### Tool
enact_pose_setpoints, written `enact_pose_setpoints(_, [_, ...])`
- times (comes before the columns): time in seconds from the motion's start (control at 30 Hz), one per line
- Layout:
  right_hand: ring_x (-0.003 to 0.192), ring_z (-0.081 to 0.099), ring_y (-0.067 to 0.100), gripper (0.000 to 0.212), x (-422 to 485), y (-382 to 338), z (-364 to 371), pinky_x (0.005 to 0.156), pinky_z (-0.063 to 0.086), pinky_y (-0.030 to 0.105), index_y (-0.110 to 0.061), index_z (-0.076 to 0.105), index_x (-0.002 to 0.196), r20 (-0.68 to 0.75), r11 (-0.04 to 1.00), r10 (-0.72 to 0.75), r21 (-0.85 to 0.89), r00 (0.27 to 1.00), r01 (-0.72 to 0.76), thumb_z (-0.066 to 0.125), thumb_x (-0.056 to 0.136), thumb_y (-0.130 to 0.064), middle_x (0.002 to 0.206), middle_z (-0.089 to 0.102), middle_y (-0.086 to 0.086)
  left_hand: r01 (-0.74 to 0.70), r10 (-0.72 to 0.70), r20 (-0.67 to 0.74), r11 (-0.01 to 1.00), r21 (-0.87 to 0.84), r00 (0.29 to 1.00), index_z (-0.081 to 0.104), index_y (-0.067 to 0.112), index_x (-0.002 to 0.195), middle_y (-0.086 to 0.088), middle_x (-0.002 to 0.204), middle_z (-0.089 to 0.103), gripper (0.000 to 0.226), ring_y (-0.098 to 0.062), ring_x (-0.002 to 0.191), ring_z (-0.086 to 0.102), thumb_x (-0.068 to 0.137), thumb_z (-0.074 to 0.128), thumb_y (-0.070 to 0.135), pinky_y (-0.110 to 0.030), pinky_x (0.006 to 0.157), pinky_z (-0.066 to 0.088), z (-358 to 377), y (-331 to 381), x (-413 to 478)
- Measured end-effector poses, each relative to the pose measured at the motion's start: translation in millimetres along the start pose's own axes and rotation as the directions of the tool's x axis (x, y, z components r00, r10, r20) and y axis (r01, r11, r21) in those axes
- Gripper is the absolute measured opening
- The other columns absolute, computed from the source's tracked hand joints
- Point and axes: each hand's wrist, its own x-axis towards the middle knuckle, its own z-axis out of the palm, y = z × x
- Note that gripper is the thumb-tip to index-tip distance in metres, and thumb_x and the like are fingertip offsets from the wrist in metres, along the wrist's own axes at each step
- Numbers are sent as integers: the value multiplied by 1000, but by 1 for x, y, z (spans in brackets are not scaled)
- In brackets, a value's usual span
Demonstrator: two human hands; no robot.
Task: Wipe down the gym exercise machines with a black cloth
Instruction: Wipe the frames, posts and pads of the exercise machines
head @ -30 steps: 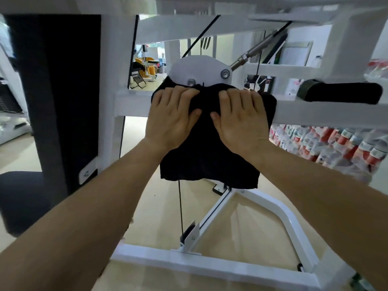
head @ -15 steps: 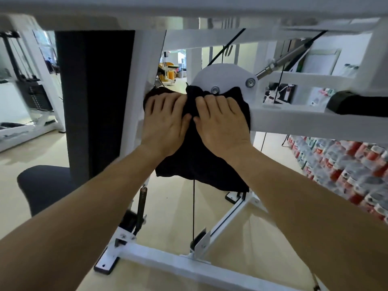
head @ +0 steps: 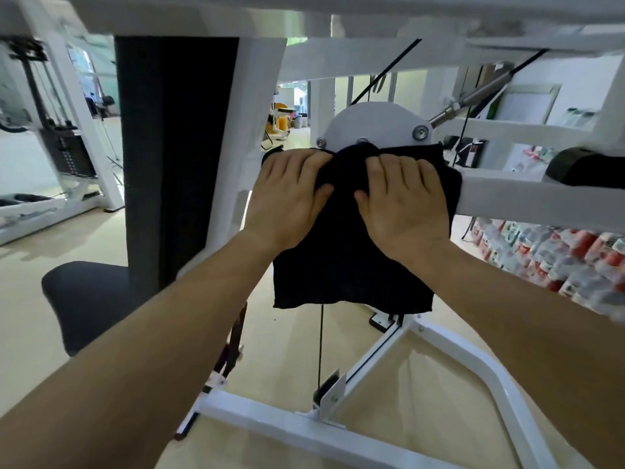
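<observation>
Pale beige gym floor, smooth and faintly glossy, under a white-painted steel exercise machine with square tubular base rails. Black cloth, soft and matte with a slightly ragged lower hem, draped over the machine's horizontal white crossbar and hanging down in a rough rectangle. Left hand flat on the cloth's upper left part, fingers together and extended, palm pressing the fabric against the bar rather than pinching it. Right hand just beside, likewise spread flat on the cloth, thumb angled inward; a bunched fold of cloth raised between the two hands. Directly behind the cloth's top edge, a rounded white cam plate with shiny bolt heads, its lower portion hidden by the fabric. Thin black cable running straight down below the cloth to the base. Tall dark grey textured backrest pad upright at left, with a rounded dark seat below it. Dark foam roller pad at right, above the bar. Blurred shrink-wrapped bottles with red caps beyond, at right. Another white weight-stack machine far left.
</observation>
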Motion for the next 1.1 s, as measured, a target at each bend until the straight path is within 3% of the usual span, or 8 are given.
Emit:
enact_pose_setpoints(0.23, [110, 55, 32, 41, 30, -62, 12, 99, 38, 44, -10, 52, 133, -10, 994, -25, 108, 1000, 26, 44, 100, -33, 124, 61, 10, 61, -58, 91, 998, -32, 994, 63, 14, 120, -3, 112, 68, 29, -25, 104, 60, 98, 54, 31, -35, 86, 45, -29, -32, 3])
enact_pose_setpoints(0.4, [113, 57, 28, 38, 33, -55, -1, 100, 38, 42, -17, 62, 129, 1, 949, 16, 314, 1000, -15, 59, 94, -31, 124, 65, 3, 217, -221, -58, 974, -68, 973, 75, 25, 106, 5, 103, 68, 23, -21, 98, 59, 94, 59, 36, -34, 69, 53, -53, -26, -3])
enact_pose_setpoints(0.5, [109, 59, 28, 27, 36, -52, -10, 97, 42, 42, -19, 68, 121, 29, 899, 41, 436, 999, -49, 61, 95, -24, 118, 69, 1, 367, -369, 21, 914, -173, 929, 74, 30, 108, 8, 99, 67, 26, -15, 87, 63, 94, 55, 43, -37, 72, 57, -66, -21, -6])
enact_pose_setpoints(0.67, [100, 61, 28, 30, 39, -61, -44, 88, 45, 40, -23, 65, 125, 146, 769, 165, 600, 975, -220, 54, 98, -30, 107, 71, 3, 685, -647, 330, 428, -590, 688, 69, 20, 105, -3, 97, 71, 14, -20, 84, 73, 98, 57, 23, -35, 61, 62, -88, -5, -8])
enact_pose_setpoints(0.77, [112, 55, 28, 58, 16, -78, -58, 88, 47, 41, -29, 31, 153, 311, 741, -53, 649, 949, -171, 49, 99, -40, 128, 60, 4, 706, -713, 453, 82, -704, 535, 66, 7, 108, -18, 106, 68, 17, -30, 90, 73, 99, 51, 6, -32, 61, 61, -104, 9, -6])
enact_pose_setpoints(0.87, [124, 49, 23, 74, -7, -93, -59, 99, 46, 36, -32, 8, 158, 429, 518, -125, 797, 895, -309, 53, 99, -35, 150, 40, 3, 680, -697, 524, -70, -730, 490, 64, 7, 110, -18, 105, 69, 19, -25, 80, 74, 101, 47, 4, -28, 63, 60, -115, 17, -5])
enact_pose_setpoints(0.93, [121, 52, 22, 67, -10, -98, -55, 104, 41, 22, -26, 21, 158, 373, 450, -4, 829, 928, -332, 54, 99, -18, 144, 48, 8, 675, -659, 550, -86, -732, 512, 65, 7, 114, -17, 105, 70, 21, -21, 77, 75, 101, 48, 5, -25, 64, 59, -120, 18, -9])
enact_pose_setpoints(1.1, [107, 57, 15, 40, 21, -94, -62, 90, 27, -5, -16, 66, 128, 319, 471, 189, 800, 929, -371, 56, 93, 0, 118, 65, 6, 727, -557, 540, 182, -661, 631, 70, 17, 114, -3, 99, 75, 23, -8, 87, 73, 100, 54, 9, -25, 79, 60, -130, -1, -20])
